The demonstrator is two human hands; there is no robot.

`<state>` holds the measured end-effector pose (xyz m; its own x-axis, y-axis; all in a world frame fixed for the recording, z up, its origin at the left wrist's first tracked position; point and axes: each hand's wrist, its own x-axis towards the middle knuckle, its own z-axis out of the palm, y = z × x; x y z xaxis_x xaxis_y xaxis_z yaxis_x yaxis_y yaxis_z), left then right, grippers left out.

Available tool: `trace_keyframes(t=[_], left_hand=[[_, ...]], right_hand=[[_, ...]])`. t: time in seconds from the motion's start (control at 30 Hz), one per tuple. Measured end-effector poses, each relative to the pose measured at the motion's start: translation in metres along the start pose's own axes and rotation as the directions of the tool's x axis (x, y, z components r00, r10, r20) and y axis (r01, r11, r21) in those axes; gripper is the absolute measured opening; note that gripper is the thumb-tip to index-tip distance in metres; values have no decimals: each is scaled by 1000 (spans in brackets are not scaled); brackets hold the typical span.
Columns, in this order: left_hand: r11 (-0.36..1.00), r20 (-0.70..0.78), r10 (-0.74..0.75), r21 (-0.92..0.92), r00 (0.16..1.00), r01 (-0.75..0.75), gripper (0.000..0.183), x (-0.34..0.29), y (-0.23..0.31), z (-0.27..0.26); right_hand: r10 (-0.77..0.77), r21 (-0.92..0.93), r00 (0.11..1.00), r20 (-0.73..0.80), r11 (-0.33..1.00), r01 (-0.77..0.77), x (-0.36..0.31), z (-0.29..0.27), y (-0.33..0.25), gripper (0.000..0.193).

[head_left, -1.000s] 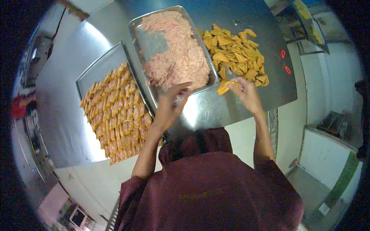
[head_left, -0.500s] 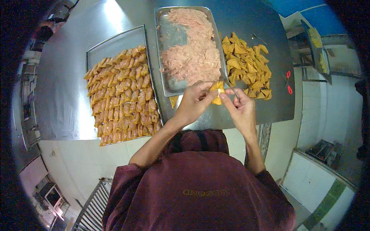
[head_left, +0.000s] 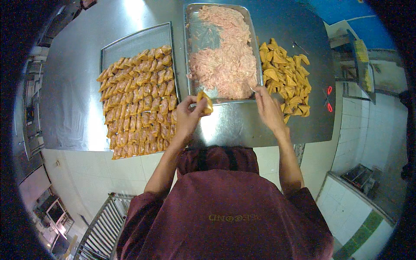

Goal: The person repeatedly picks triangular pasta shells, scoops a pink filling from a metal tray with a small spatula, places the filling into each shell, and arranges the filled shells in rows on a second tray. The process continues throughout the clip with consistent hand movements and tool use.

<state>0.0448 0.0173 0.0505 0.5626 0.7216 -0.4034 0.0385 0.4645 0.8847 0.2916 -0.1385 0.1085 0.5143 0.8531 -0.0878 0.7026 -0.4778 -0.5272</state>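
My left hand point(head_left: 190, 112) pinches a golden fried tofu pocket point(head_left: 206, 104) just off the near edge of the metal tray point(head_left: 221, 102). Pale pink minced meat point(head_left: 227, 65) fills much of that tray, with bare metal showing at its upper left. At the tray's near right corner, my right hand point(head_left: 268, 106) is closed on a slim, spoon-like metal utensil point(head_left: 252, 89), its tip at the meat. Most of its handle is hidden by my fingers. Close by on the right lies a heap of folded tofu triangles point(head_left: 286, 80).
On the left, a mesh-bottomed rack point(head_left: 138, 42) carries rows of filled tofu pieces point(head_left: 138, 99). Red-handled scissors point(head_left: 329, 99) lie near the right end of the steel table point(head_left: 73, 95). A slatted metal stand point(head_left: 102, 225) is on the floor at lower left.
My hands have moved apart from the tofu they both held. The left has carried it leftward; the right has brought the utensil to the meat. The whole view has shifted slightly.
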Motion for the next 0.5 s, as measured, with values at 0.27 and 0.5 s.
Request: trace_keyframes(t=[0.27,0.5], left_hand=[[980,-196,34,198,980,6,12,6,-28,-38],[980,-173,-19,191,985,53,17,6,-45,-26]], right_hand=[[-56,17,983,176,998,53,52,28,45,24],[-186,125,952,243,979,160,80,18,38,24]])
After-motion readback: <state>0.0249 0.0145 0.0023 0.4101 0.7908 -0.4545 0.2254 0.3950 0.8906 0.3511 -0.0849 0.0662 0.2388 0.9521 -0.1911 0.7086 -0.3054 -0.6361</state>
